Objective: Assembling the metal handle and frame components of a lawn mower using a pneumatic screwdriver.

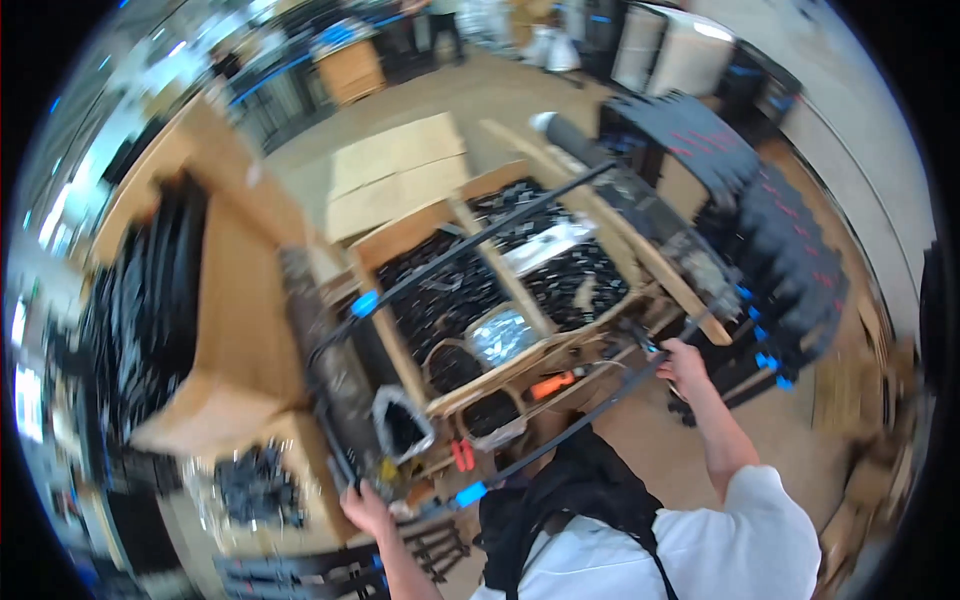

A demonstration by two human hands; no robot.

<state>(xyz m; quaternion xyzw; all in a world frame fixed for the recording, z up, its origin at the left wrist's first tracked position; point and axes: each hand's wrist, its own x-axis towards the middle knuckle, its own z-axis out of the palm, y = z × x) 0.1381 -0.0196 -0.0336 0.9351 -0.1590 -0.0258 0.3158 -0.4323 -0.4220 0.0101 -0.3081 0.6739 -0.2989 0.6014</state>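
A long black tubular frame (590, 412) with blue bands stretches across in front of me, above the workbench. My left hand (367, 508) is closed around its near left corner. Further right, my right hand (682, 362) grips the same frame near its right end, with fingers wrapped round it. The frame's far tube (480, 237) passes over a divided wooden tray (400, 365) of small black parts. Below the tray, an orange-handled tool (553, 384) and a red-handled tool (462, 455) lie between my hands. Motion blurs fine detail.
Black flat pieces (150, 300) stand in a tall cardboard box (240, 330) at left. A clear bag of dark parts (258, 485) lies below it. Stacked dark grey panels (790, 240) fill the right side. Flat cardboard (397, 165) lies beyond the tray; a person (445, 25) stands far off.
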